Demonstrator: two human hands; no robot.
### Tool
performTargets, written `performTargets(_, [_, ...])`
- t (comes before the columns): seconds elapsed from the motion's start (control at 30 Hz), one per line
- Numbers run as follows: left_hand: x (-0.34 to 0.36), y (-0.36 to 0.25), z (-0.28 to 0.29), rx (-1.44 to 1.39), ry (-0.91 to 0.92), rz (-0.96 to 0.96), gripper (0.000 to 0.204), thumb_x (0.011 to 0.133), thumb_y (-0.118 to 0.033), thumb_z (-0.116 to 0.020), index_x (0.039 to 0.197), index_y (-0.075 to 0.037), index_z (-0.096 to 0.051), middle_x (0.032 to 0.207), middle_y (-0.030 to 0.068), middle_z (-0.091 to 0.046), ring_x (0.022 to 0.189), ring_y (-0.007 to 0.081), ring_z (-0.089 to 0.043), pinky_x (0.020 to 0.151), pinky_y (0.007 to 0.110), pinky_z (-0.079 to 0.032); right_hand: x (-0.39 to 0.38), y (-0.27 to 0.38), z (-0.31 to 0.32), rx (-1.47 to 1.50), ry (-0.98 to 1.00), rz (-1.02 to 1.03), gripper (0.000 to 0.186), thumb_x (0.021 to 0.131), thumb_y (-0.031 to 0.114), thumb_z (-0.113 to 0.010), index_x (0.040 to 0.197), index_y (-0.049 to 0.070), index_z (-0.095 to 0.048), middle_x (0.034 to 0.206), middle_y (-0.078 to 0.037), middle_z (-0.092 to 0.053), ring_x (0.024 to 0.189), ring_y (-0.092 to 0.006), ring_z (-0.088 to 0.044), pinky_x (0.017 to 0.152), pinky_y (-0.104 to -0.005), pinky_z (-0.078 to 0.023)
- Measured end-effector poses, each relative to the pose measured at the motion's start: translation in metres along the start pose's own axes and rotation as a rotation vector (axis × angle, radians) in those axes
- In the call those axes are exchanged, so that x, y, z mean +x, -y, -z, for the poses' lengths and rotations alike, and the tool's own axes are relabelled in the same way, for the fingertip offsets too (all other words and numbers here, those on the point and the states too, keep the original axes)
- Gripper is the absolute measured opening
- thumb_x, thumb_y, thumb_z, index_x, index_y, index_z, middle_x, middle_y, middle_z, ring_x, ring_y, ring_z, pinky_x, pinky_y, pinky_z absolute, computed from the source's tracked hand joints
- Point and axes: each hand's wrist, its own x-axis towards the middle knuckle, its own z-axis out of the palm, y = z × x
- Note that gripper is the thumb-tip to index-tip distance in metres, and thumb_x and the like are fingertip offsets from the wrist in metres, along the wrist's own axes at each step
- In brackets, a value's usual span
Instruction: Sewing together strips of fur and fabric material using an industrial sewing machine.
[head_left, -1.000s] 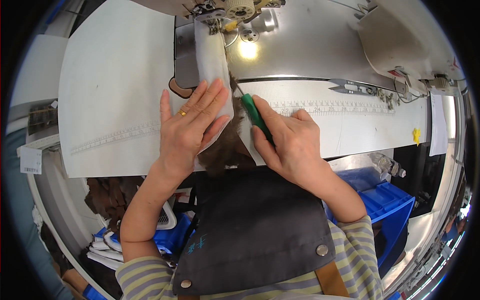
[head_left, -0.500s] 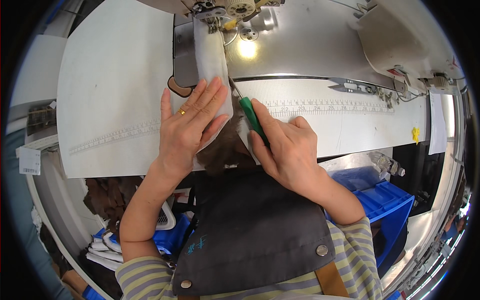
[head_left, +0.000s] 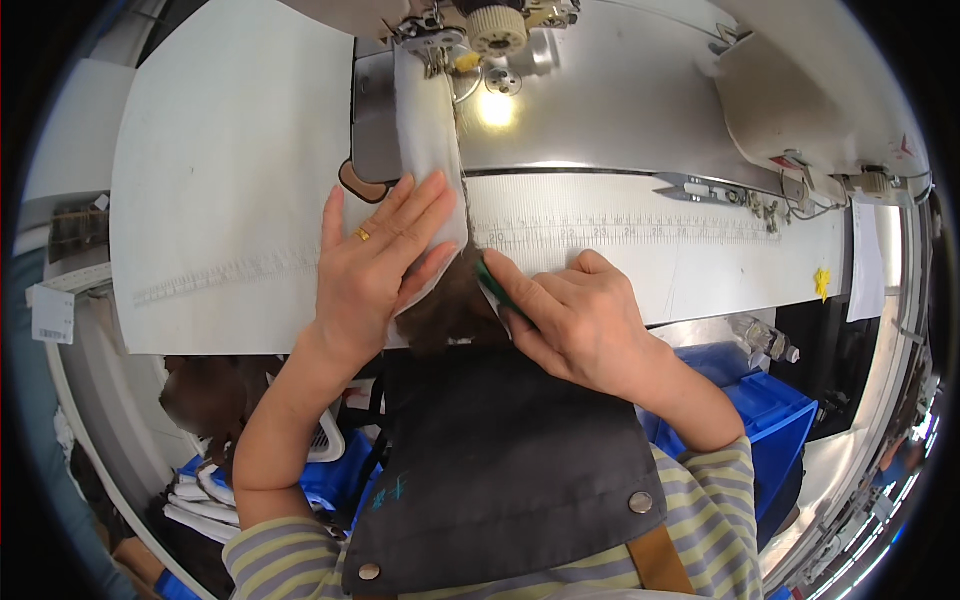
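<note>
Left hand (head_left: 375,260) flat on the strip (head_left: 428,125), tool (head_left: 493,285) drawn back

Below the table (head_left: 225,160), the blue bin (head_left: 770,415) on my right shows mostly its outside; I cannot tell what it holds. A clear bottle (head_left: 765,338) lies just beyond it. The other bin (head_left: 345,470) is half hidden behind my left arm; white pieces (head_left: 200,505) are heaped near it, inside or beside I cannot tell.

Since half a second ago my right hand (head_left: 580,315) has slid back toward me, and the metal shaft I saw then is barely visible. My left has stayed put.

The white strip runs from the machine (head_left: 435,45) to under my left fingers, laid flat, little finger apart. Brown fur (head_left: 450,300) shows below it, between my hands. My right fingers close round the tool's green handle.
</note>
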Motion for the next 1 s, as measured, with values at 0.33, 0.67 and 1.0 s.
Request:
performTargets(0.33, [0.023,0.013,-0.005,-0.100,0.009,0.067,0.049,0.078,0.000,-0.066,0.124,-0.014,-0.057,0.129,0.0022,-0.056,0.121,0.0208,-0.052,0.109,0.046,-0.019,0.028,-0.027,0.004,-0.027,-0.005,0.032,0.054,0.072,0.009,-0.065,0.123,-0.001,-0.053,0.057,-0.002,-0.049,0.048,-0.0186,-0.048,0.051,-0.0303,-0.034])
performTargets(0.67, [0.049,0.026,-0.013,-0.017,-0.106,0.033,0.039,0.082,-0.010,-0.066,0.120,-0.013,-0.061,0.122,0.0045,-0.060,0.115,0.0224,-0.056,0.107,0.049,-0.020,0.051,-0.048,0.010,-0.023,0.013,-0.026,0.049,0.075,0.012,-0.064,0.122,0.002,-0.053,0.065,-0.007,-0.059,0.054,-0.0247,-0.054,0.055,-0.0331,-0.037])
performTargets(1.0, [0.044,0.027,-0.010,-0.109,-0.051,0.026,0.032,0.086,-0.005,-0.054,0.116,-0.011,-0.064,0.121,0.0036,-0.061,0.117,0.0208,-0.055,0.110,0.050,-0.008,0.003,0.007,-0.002,0.049,-0.260,-0.309,0.040,0.071,0.019,-0.074,0.103,0.004,-0.055,0.074,-0.009,-0.059,0.061,-0.0282,-0.059,0.057,-0.0379,-0.046])
